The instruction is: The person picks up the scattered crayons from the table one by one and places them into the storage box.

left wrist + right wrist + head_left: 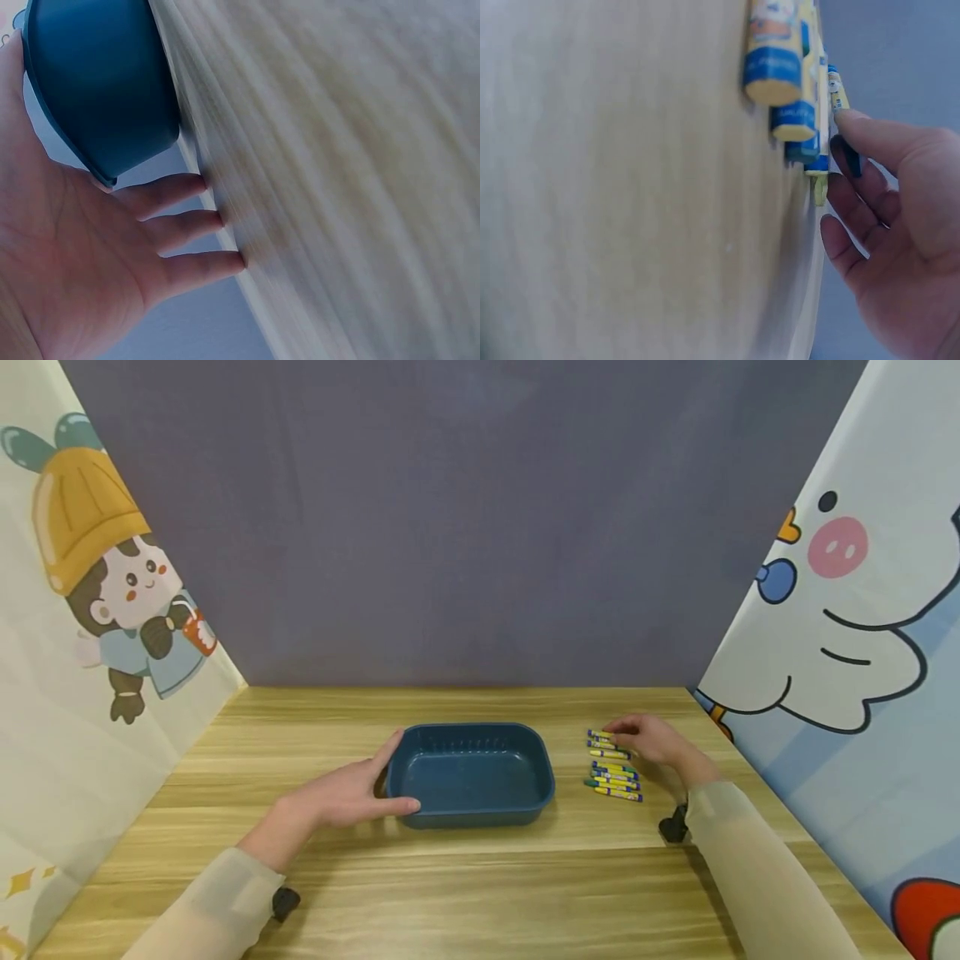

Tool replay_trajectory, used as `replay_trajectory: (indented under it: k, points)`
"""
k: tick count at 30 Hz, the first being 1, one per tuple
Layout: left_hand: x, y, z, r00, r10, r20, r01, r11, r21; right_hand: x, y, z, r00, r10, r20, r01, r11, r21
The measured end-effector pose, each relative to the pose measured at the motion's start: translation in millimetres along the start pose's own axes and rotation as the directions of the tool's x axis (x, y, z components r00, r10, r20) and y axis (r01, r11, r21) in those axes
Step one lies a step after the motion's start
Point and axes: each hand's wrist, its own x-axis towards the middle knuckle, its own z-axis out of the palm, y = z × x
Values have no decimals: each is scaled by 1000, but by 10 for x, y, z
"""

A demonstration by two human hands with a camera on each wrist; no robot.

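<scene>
A dark blue rectangular tray [472, 817] sits on the wooden table. My left hand [341, 793] spreads around its left end, thumb along the front rim and index finger toward the back corner. In the left wrist view the other fingers [180, 229] extend straight down to the tabletop beside the tray wall. To the right of the tray lies a column of yellow crayons [617, 783] with blue bands. At the far end of that column my right hand [651, 739] pinches a crayon [838, 88] with a dark tip between thumb and index finger.
A grey-purple backdrop [472, 527] rises at the table's far edge. Printed cartoon panels stand on the left [45, 693] and right [892, 710]. The wooden tabletop [480, 902] stretches in front of the tray. Dark wrist devices sit by both sleeves.
</scene>
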Motion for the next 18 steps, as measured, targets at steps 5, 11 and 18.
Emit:
replay_trajectory:
  k: [5,11,18]
  points:
    - [-5,8,-4,1000,9,5,-9,1000,-10,-49,-55,0,998,-38,-54,38,999,-8]
    - [-8,18,-7,1000,13,2,-13,1000,-17,-147,-313,-36,990,-107,-87,107,994,-8]
    - [-4,13,-8,1000,8,7,-8,1000,-23,-210,-771,-52,978,-187,-89,189,982,22]
